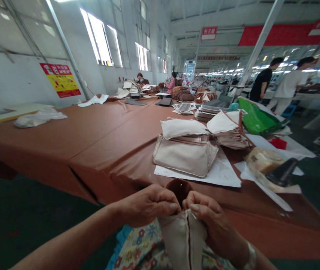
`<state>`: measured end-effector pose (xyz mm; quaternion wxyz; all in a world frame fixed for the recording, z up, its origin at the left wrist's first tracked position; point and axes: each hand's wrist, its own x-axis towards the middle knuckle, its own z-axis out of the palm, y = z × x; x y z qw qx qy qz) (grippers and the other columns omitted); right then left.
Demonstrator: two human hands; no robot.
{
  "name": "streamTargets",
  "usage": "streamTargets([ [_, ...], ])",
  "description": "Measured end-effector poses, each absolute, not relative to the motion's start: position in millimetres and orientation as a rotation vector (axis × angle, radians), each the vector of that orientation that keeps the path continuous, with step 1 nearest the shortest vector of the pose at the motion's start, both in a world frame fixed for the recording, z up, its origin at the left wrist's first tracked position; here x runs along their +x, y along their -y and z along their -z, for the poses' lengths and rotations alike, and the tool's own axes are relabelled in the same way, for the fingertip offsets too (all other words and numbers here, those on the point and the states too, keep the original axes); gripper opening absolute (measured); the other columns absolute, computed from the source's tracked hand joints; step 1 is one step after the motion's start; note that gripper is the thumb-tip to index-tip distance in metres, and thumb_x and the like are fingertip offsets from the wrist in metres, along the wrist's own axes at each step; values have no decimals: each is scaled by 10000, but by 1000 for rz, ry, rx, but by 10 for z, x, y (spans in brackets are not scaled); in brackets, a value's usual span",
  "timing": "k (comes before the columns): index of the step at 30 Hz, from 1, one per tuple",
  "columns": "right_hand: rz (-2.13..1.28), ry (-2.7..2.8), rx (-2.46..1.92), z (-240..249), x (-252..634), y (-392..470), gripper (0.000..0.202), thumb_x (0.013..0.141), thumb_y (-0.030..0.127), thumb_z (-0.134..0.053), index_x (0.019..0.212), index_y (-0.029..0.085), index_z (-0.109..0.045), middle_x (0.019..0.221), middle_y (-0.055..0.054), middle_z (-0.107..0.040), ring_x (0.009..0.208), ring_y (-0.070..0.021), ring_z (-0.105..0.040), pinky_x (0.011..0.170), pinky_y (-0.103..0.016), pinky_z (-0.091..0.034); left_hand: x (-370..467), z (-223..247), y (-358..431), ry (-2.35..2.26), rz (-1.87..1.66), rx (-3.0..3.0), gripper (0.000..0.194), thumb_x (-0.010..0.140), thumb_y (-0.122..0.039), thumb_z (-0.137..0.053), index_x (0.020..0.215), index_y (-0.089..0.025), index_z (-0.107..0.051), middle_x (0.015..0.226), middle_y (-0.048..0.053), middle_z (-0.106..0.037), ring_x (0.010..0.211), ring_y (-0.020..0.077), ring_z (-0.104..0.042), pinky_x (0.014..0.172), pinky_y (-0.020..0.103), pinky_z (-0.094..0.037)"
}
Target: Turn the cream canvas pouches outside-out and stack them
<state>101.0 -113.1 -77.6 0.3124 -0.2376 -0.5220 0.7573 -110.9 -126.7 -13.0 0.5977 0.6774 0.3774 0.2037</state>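
Observation:
Both hands pinch the upper edge of a beige fabric piece [178, 238] with a dark seam or slit down its middle. My left hand [156, 204] is closed on its left side, thumb against the curled fingers. On the right side, my right hand [212, 221] grips the same edge, with a band on the wrist. The hands are close together, just in front of the table edge. A brown rounded piece [179, 187] shows behind and between them. Beyond, stacked beige fabric pieces [181, 153] lie on white sheets [227, 174] on the brown-covered table [115, 138].
Another pile of beige pieces [227, 129] stands behind at right. Further right are a green bag [261, 118] and a wrapped yellowish item with a black object [282, 172]. A plastic bag [39, 117] lies far left. Several people are in the background.

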Motion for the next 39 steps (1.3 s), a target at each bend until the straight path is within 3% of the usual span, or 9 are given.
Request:
streamTargets([
  [4, -2052, 1304, -607, 814, 1034, 1120, 239, 912, 357, -568, 791, 175, -470, 646, 58, -331, 549, -88, -229, 492, -211, -197, -1068, 206, 1298, -868, -528, 1476, 420, 897, -514, -502, 693, -149, -471, 647, -45, -333, 594, 90, -278, 535, 212, -251],
  [9, -2006, 1392, -669, 750, 1088, 1101, 256, 927, 379, -559, 799, 176, -469, 650, 55, -365, 555, -84, -255, 492, -198, -215, -996, 195, 1351, -1074, -546, 1721, 238, 831, -363, -615, 850, -126, -594, 683, -32, -485, 582, 85, -374, 502, 187, -294],
  [17, -1980, 1451, -758, 738, 1090, 1099, 252, 929, 384, -548, 817, 164, -498, 656, 54, -364, 564, -88, -257, 492, -200, -228, -924, 208, 1437, -1264, -483, 2413, 160, 887, -156, -445, 816, -153, -588, 758, 25, -589, 632, 122, -483, 585, 243, -334],
  [22, -1945, 1522, -768, 737, 1089, 1154, 233, 883, 336, -622, 776, 138, -560, 668, 34, -417, 591, -90, -295, 524, -203, -246, -851, 286, 1491, -1392, -541, 2324, 135, 857, -180, -434, 758, -158, -523, 722, 13, -513, 604, 128, -403, 550, 262, -260],
  [26, -2006, 1473, -663, 743, 1130, 1200, 267, 871, 387, -633, 787, 140, -578, 664, 32, -420, 584, -92, -293, 532, -219, -236, -792, 389, 1481, -1125, -719, 1375, 193, 829, -310, -482, 695, -174, -454, 591, -38, -395, 498, 89, -320, 472, 209, -250],
  [29, -2023, 1448, -674, 740, 1149, 1169, 295, 885, 422, -609, 789, 146, -564, 661, 32, -399, 591, -99, -282, 540, -227, -231, -787, 440, 1467, -935, -788, 941, 286, 783, -417, -592, 717, -172, -462, 565, -53, -388, 460, 71, -291, 437, 193, -237],
  [34, -1967, 1576, -698, 654, 1140, 1116, 313, 914, 427, -568, 767, 156, -513, 685, 34, -369, 605, -102, -269, 530, -223, -224, -904, 364, 1436, -929, -680, 1204, 411, 802, -511, -650, 726, -121, -548, 602, -42, -413, 526, 68, -299, 474, 189, -225],
  [39, -1906, 1658, -705, 571, 1133, 1138, 330, 927, 431, -534, 746, 156, -502, 684, 31, -376, 611, -105, -281, 534, -225, -240, -934, 332, 1416, -1041, -618, 1290, 315, 787, -412, -660, 755, -102, -618, 631, -20, -483, 557, 83, -361, 499, 194, -266],
])
